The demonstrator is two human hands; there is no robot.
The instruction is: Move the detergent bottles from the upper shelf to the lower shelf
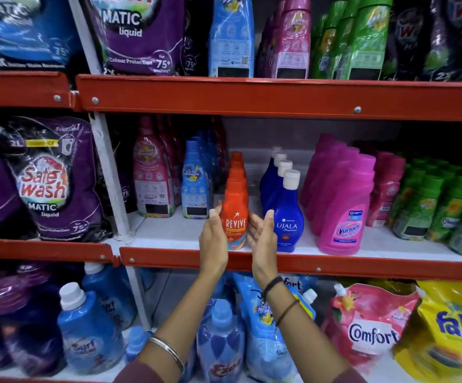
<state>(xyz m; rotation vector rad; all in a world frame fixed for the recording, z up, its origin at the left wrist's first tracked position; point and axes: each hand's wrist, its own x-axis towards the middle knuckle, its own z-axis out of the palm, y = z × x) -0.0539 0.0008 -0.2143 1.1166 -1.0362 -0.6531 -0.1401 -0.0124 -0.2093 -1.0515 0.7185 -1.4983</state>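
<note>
An orange Revive bottle point(235, 217) stands upright at the front of a row of like bottles on the middle shelf point(169, 230). My left hand point(213, 244) lies flat against its left side, fingers straight and not wrapped around it. My right hand point(263, 241) is open just off its right side, palm facing the bottle, between it and a blue Ujala bottle point(288, 222). On the upper shelf point(252, 96) stand blue point(231, 37), pink point(293, 42) and green point(362, 42) bottles.
Pink Vanish bottles point(343, 217) and green bottles point(445, 211) fill the middle shelf to the right; blue and pink bottles point(196, 186) stand to the left. The bottom shelf holds a Surf bottle point(89, 335), a Comfort pouch point(370, 327) and a yellow pouch point(453, 327).
</note>
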